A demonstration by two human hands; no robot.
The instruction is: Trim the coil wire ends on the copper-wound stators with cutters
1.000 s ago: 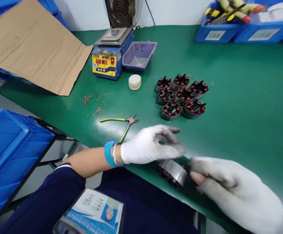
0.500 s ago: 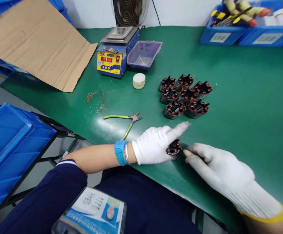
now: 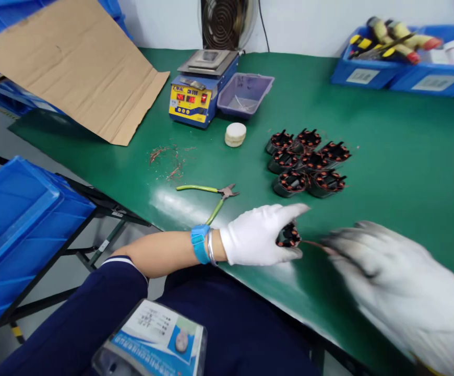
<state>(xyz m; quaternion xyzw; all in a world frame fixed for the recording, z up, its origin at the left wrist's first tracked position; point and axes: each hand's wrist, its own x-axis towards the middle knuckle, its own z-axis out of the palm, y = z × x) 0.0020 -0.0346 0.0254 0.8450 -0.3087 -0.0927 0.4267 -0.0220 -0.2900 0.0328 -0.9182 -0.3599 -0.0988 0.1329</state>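
My left hand (image 3: 260, 235), in a white glove, is closed around a round black part with copper windings (image 3: 288, 236) near the table's front edge. To its right, my right hand (image 3: 391, 282), gloved and blurred by motion, pinches a thin copper wire (image 3: 313, 243) that runs from that part. Several similar black wound parts (image 3: 313, 161) stand grouped behind my hands. Green-handled cutters (image 3: 225, 192) lie open on the table, just behind my left wrist.
Copper wire scraps (image 3: 174, 159) lie left of a white round block (image 3: 235, 134). Behind are a blue and yellow heating device (image 3: 191, 102), a purple tray (image 3: 245, 96) and a cardboard sheet (image 3: 74, 68). Blue bins (image 3: 371, 73) stand back right; a blue crate (image 3: 23, 235) is left.
My right hand has moved right, away from my left hand, and a wire now shows stretched between them. The whole view has shifted slightly.
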